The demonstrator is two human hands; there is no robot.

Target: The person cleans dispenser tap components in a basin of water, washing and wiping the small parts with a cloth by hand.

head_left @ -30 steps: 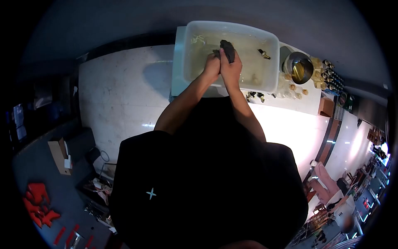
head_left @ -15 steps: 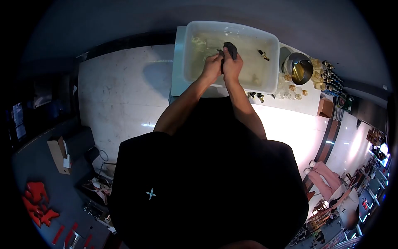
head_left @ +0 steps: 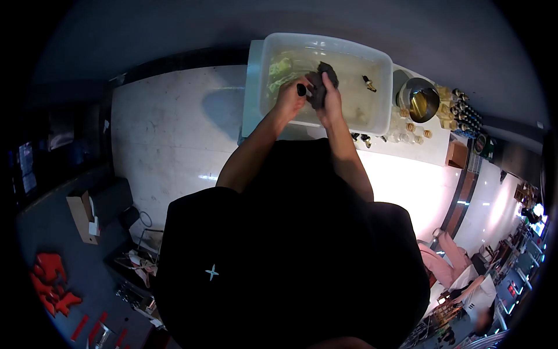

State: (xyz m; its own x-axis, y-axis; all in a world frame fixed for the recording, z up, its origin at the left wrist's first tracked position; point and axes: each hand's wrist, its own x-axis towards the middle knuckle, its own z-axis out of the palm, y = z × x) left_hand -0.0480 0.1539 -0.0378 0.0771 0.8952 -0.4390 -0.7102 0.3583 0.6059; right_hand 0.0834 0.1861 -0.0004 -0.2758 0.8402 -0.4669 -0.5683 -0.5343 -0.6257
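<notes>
Over a white plastic tub (head_left: 325, 38) of cloudy yellowish water, my left hand (head_left: 288, 102) is closed round a small piece with a round black end (head_left: 301, 89); the rest of that piece is hidden by the fingers. My right hand (head_left: 332, 103), just beside it, grips a bunched dark grey cloth (head_left: 328, 74). Part of the cloth hangs between the two hands. Toward the right side of the tub lies a black and gold bottle pourer or stopper (head_left: 370, 84). Greenish-yellow foam or reflection shows in the water at the left.
Right of the tub stand a metal bowl (head_left: 419, 96), clear glass pieces with gold rims (head_left: 410, 127) and rows of dark-topped bottles or stoppers (head_left: 465, 116). More black and gold pieces (head_left: 365, 140) lie by the tub's near edge. A seated person (head_left: 479, 296) is at the far right.
My hands have moved apart a little. The round black end now shows in my left hand, and the cloth has opened out in my right. The seated person has shifted.
</notes>
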